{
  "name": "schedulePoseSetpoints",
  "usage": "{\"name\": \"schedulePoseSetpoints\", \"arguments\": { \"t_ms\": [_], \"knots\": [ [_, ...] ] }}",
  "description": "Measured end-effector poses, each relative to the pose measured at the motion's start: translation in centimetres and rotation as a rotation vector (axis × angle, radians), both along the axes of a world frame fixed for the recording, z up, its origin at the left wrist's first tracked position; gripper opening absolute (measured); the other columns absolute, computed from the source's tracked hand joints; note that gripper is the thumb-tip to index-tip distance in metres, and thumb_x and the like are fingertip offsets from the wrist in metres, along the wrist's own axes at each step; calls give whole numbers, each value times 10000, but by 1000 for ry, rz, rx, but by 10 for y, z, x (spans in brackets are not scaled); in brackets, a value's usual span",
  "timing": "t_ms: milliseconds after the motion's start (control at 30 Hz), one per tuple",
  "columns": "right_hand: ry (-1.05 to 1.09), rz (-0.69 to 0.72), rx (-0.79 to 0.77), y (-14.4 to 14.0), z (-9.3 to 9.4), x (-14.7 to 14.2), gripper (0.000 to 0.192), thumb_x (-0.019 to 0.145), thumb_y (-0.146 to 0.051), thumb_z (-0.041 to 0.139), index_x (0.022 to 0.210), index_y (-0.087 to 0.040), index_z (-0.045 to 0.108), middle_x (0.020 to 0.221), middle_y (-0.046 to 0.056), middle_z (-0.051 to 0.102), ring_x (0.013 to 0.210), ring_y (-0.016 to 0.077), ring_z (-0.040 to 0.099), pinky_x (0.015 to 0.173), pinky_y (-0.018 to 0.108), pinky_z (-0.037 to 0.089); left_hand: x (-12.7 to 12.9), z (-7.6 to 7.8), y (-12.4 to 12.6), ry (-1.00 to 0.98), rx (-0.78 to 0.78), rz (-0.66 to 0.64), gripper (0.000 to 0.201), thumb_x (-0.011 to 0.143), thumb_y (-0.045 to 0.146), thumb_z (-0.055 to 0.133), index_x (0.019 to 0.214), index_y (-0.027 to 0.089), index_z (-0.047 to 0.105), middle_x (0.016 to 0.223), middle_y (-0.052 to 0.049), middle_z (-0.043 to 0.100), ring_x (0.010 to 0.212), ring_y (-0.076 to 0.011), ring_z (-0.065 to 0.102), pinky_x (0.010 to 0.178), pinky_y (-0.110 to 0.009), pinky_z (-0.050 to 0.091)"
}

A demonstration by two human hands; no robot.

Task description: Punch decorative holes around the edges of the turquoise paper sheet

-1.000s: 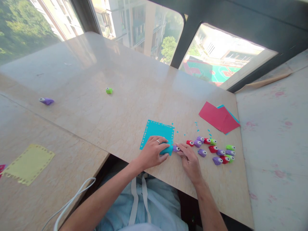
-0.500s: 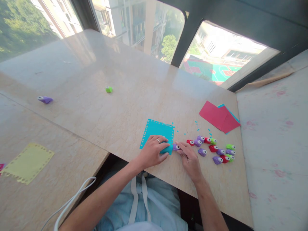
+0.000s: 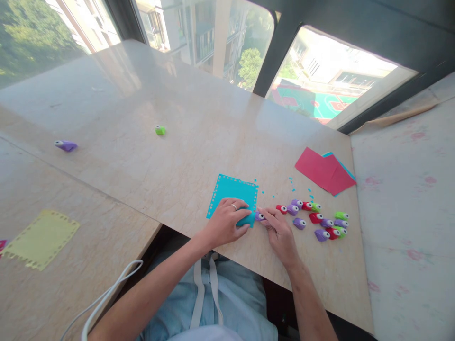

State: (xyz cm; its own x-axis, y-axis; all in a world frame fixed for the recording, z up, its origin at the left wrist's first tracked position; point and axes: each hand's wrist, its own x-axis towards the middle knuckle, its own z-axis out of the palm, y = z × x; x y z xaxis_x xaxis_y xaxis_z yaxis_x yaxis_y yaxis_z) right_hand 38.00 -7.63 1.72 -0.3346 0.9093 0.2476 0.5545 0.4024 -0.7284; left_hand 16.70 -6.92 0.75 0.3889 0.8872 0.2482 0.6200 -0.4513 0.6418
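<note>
While left hand [image 3: 227,221] pins the teal paper [image 3: 232,194], right hand [image 3: 279,229] pinches purple punch [image 3: 259,217] at near-right corner; paper slip risks crooked holes.

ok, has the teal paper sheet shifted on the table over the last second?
No. The teal paper sheet keeps its spot beside the row of small punches; only the camera drifted.

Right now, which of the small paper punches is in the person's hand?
The purple punch at the teal sheet's near right corner, pinched by the right hand. The other punches lie untouched: a cluster to its right, two far left.
</note>
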Motion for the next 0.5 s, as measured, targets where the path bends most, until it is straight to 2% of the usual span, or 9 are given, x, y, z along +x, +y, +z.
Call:
{"name": "schedulePoseSetpoints", "arguments": {
  "t_ms": [500],
  "knots": [
    [7, -25, -19, -8, 1, -1, 429, 956, -109, 457, 1292, -301, 643, 1110, 87, 598, 1006, 168, 613, 827, 300, 558, -1, 3, -1, 9, -10, -3, 240, 856, 385, 614, 1054, 259, 664, 1210, -25, 653, 1202, -206, 534, 1021, -395, 376]
  ]
}}
